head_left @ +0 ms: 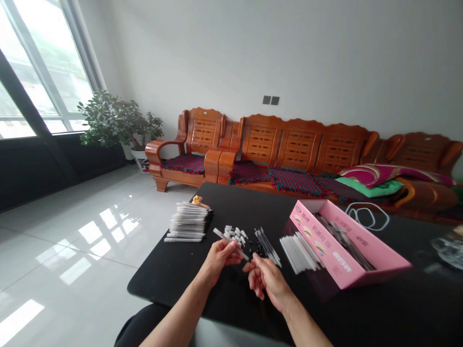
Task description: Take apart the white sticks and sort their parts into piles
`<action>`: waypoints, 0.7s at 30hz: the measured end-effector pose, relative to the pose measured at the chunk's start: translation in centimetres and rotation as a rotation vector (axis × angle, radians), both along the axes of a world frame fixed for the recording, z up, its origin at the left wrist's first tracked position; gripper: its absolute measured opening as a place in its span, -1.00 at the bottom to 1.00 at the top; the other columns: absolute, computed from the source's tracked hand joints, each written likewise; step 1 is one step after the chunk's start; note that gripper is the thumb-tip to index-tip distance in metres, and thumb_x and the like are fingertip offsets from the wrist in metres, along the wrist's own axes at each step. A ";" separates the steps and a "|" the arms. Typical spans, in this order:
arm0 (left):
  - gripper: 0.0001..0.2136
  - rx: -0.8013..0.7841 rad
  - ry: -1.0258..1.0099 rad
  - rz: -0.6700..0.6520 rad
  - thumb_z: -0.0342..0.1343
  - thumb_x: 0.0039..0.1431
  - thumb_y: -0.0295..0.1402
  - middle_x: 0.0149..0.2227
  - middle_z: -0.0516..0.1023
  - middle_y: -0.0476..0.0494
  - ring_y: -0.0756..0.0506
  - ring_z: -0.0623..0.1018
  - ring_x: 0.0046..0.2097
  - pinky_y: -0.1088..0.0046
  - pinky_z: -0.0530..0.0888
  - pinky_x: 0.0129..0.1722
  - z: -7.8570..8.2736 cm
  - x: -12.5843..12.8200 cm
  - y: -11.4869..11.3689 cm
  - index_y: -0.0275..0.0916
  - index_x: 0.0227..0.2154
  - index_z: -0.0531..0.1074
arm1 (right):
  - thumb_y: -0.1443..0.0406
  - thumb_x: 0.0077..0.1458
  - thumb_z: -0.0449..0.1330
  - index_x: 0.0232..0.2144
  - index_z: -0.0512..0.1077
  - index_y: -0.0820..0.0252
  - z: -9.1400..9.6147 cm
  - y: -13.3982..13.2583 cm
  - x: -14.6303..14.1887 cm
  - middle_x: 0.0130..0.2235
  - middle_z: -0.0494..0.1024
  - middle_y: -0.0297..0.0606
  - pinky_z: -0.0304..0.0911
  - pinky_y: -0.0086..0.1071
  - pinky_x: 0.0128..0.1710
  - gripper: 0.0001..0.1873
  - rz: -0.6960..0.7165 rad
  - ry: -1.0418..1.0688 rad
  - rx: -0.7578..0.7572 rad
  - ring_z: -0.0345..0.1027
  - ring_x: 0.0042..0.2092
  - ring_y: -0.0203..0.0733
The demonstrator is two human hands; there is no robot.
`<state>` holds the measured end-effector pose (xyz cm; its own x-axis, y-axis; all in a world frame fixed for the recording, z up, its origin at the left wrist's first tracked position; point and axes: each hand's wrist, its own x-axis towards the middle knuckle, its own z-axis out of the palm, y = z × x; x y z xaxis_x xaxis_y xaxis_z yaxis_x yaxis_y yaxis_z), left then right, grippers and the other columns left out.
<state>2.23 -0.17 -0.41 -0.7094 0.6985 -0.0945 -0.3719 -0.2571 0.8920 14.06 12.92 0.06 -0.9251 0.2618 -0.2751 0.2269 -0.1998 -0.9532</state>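
My left hand is closed around a translucent white pen barrel, which slants down to the right above the table. At the barrel's lower end, the thumb and forefinger of my right hand are pinched together; whatever they hold is too small to make out. Just beyond my hands lie several white pen caps and a scatter of small black plugs. Thin dark pen refills lie beside them. Further right is a row of white barrels. A stack of pens lies at the left.
A pink box with dark sticks inside stands right on the black table. Behind it lies a white cable loop. A small yellow figure sits behind the pen stack. Wooden sofas line the wall.
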 end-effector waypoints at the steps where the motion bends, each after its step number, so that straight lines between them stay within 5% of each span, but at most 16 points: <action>1: -0.63 -0.005 -0.001 0.003 0.22 0.01 -0.10 -0.44 0.56 -0.21 -0.01 0.54 -0.44 0.49 0.50 -0.38 0.0 0.0 0.0 -0.39 -0.35 0.48 | -0.15 0.06 0.00 -0.39 0.39 0.32 -0.1 0.0 0.0 -0.68 0.42 -0.34 -0.08 -0.58 -0.81 -0.40 0.006 -0.010 -0.002 0.15 -0.75 -0.42; 6: -0.61 -0.020 0.003 0.002 0.24 -0.02 -0.09 -0.44 0.56 -0.20 -0.01 0.54 -0.45 0.49 0.50 -0.39 0.2 -0.1 -0.1 -0.39 -0.36 0.48 | -0.03 -0.03 0.20 -0.39 0.37 0.28 -0.4 0.1 0.0 -0.67 0.41 -0.42 -0.10 -0.61 -0.80 -0.55 0.007 0.050 0.003 0.12 -0.74 -0.46; 14: -0.60 -0.021 0.006 0.018 0.25 -0.04 -0.07 -0.43 0.57 -0.23 -0.04 0.57 -0.43 0.48 0.51 -0.39 -0.1 -0.2 0.0 -0.39 -0.36 0.48 | -0.02 0.01 0.14 -0.42 0.38 0.27 -0.5 0.1 0.1 -0.67 0.38 -0.43 -0.12 -0.58 -0.78 -0.57 -0.001 0.035 0.054 0.09 -0.75 -0.46; 18: -0.64 -0.040 -0.048 0.152 0.26 -0.02 -0.13 -0.44 0.58 -0.23 -0.05 0.58 -0.43 0.47 0.53 -0.40 -0.7 -1.3 -0.2 -0.39 -0.38 0.45 | 0.05 -0.01 0.15 -0.46 0.38 0.23 -0.8 1.0 0.0 -0.66 0.39 -0.41 -0.11 -0.53 -0.75 -0.67 -0.054 -0.016 0.310 0.08 -0.73 -0.43; 21: -0.69 -0.050 -0.099 0.236 0.26 0.00 -0.18 -0.48 0.57 -0.21 -0.05 0.58 -0.45 0.49 0.54 -0.42 -1.0 -1.9 -0.3 -0.38 -0.39 0.43 | 0.12 0.02 0.14 -0.53 0.38 0.17 -1.4 2.0 0.0 -0.65 0.39 -0.37 0.01 -0.46 -0.63 -0.75 -0.162 -0.026 0.744 0.18 -0.65 -0.35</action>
